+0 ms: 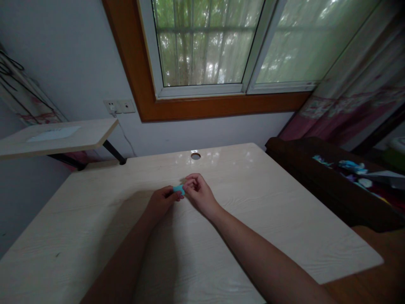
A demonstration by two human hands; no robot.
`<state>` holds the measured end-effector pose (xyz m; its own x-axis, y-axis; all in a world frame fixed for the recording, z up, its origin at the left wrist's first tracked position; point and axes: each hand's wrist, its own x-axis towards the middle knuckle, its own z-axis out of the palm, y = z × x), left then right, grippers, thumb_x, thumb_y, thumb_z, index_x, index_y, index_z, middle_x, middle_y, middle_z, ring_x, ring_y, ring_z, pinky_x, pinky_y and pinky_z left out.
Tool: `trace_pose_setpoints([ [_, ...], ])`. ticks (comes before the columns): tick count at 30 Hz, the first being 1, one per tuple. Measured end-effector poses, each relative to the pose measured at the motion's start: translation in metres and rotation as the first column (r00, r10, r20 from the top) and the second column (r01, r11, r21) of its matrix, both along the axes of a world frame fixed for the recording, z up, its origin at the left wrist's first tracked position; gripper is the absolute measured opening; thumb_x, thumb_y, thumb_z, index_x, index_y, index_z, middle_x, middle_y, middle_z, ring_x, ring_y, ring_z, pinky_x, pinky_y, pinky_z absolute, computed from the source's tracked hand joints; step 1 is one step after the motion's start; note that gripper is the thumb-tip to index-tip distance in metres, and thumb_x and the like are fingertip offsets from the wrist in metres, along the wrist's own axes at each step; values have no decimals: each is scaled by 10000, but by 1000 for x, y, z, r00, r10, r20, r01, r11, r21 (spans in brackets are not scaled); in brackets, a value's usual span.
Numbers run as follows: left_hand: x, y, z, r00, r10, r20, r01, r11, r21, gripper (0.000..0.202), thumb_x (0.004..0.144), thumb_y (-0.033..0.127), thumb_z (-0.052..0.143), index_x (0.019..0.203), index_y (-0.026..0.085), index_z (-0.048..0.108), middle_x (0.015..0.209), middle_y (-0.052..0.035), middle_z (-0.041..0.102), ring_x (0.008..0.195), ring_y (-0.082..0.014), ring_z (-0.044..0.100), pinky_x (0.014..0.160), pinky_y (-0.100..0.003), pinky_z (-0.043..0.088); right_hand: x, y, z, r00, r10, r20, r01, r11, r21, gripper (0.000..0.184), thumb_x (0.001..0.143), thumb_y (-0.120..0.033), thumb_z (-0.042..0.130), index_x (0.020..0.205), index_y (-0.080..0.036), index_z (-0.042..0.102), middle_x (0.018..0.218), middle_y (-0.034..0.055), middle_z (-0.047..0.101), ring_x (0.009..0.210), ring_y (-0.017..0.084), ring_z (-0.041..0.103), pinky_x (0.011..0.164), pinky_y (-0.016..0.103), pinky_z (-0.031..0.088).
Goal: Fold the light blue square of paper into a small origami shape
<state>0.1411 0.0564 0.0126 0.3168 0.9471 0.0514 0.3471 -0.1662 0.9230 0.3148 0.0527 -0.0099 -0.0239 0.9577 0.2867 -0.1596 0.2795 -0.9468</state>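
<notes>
A small light-blue piece [179, 189] sits between my two hands over the middle of the desk. It is too small and too covered by fingers to tell its kind. My left hand [162, 202] is closed, with thumb and fingers pinching the piece from the left. From the other side, my right hand [200, 195] has its thumb and index finger pressed together at the piece's right end, while its other fingers curl loosely. Below both hands is the pale wood-grain desk [221, 245].
A round cable hole [195, 156] lies in the desk near its back edge. At the left stands a raised shelf [72, 139] on black legs. The window [209, 55] and a wall socket [119, 106] are behind. Dark furniture with assorted items [352, 166] stands at the right.
</notes>
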Motion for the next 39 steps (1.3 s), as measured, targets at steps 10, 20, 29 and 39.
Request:
trace_pose_setpoints([
  [10,-2,2,-2,998,65,22,-64,998,-21,297,811,456,609,807,185,729,782,-38,739,771,-195,668,730,-283,492,4,-4,8,958,-110,263,78,988,130,89,829,-309,673,835,-220,675,842,24,583,756,162,551,678,289,435],
  [20,-2,6,-5,998,69,-13,-70,997,-18,308,800,466,608,817,187,739,751,-38,727,737,-191,646,715,-291,475,0,-2,1,989,-52,140,50,999,15,167,812,-343,690,877,-217,601,760,-4,578,679,149,536,638,280,435],
  [29,-2,4,0,997,38,64,-37,999,-25,250,825,407,597,804,183,706,740,-29,712,723,-173,641,710,-267,483,2,-3,5,971,-111,214,93,991,92,126,810,-318,691,882,-224,648,807,8,571,718,156,531,666,286,436],
  [39,2,5,-6,961,41,274,-19,996,-84,404,760,403,691,1077,171,597,755,-26,727,659,-165,658,690,-295,515,4,-3,7,955,-123,270,91,988,129,81,835,-300,663,844,-222,684,836,18,571,756,160,544,691,291,431],
])
